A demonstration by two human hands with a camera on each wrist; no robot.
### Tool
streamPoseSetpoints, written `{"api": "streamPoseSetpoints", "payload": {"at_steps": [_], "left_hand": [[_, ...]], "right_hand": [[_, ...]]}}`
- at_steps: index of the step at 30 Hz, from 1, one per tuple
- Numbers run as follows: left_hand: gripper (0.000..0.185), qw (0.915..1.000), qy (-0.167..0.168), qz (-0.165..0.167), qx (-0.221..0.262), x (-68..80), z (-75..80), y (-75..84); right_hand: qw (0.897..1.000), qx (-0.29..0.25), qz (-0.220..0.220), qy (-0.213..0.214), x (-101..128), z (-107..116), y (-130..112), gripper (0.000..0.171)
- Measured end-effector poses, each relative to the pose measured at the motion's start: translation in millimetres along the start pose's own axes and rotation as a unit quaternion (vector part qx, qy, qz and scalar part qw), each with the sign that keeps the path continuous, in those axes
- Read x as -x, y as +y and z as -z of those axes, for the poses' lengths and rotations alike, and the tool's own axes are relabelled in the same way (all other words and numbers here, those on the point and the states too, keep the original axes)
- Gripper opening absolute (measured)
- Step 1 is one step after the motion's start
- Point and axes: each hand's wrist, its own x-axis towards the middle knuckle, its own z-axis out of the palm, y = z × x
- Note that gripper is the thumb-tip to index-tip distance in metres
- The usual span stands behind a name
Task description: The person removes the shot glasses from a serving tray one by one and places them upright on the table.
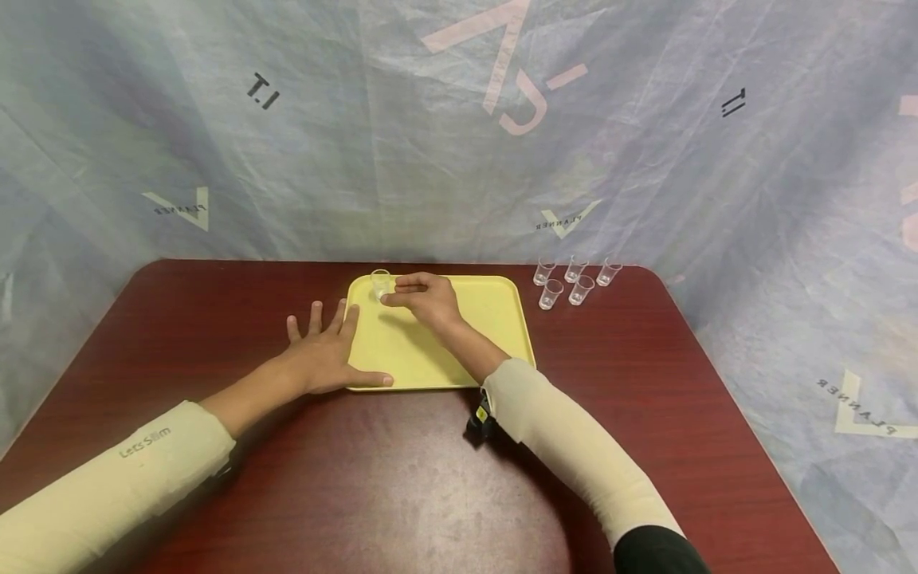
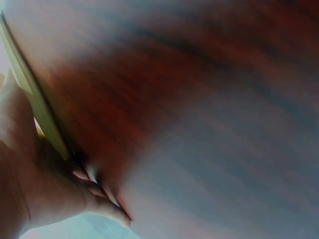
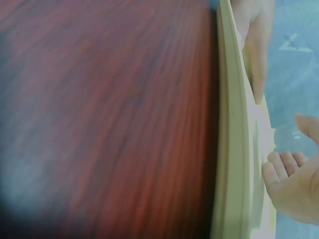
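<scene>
You had one small clear cup (image 1: pixel 380 283) at the yellow tray's (image 1: pixel 437 351) far left corner, and your right hand (image 1: pixel 423 299) pinched it there. Five more cups (image 1: pixel 571 281) stood on the tabletop (image 1: pixel 402 478) beside the tray's far right corner, so I judged most of the work undone. Your left hand (image 1: pixel 326 355) lay flat, fingers spread, against the tray's left edge.
</scene>
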Motion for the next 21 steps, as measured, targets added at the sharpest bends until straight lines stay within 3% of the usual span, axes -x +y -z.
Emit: {"api": "streamPoseSetpoints", "payload": {"at_steps": [12,21], "left_hand": [[0.162,1.0,-0.003,0.002,-0.003,-1.5,-0.2,-0.2],[0.162,1.0,0.003,0.001,-0.007,-1.7,-0.6,0.0]], "right_hand": [[0.999,0.0,0.002,0.034,-11.7,-19.4,-4.2,0.049],[0.998,0.022,0.008,0.052,-17.5,-25.9,-6.3,0.038]]}}
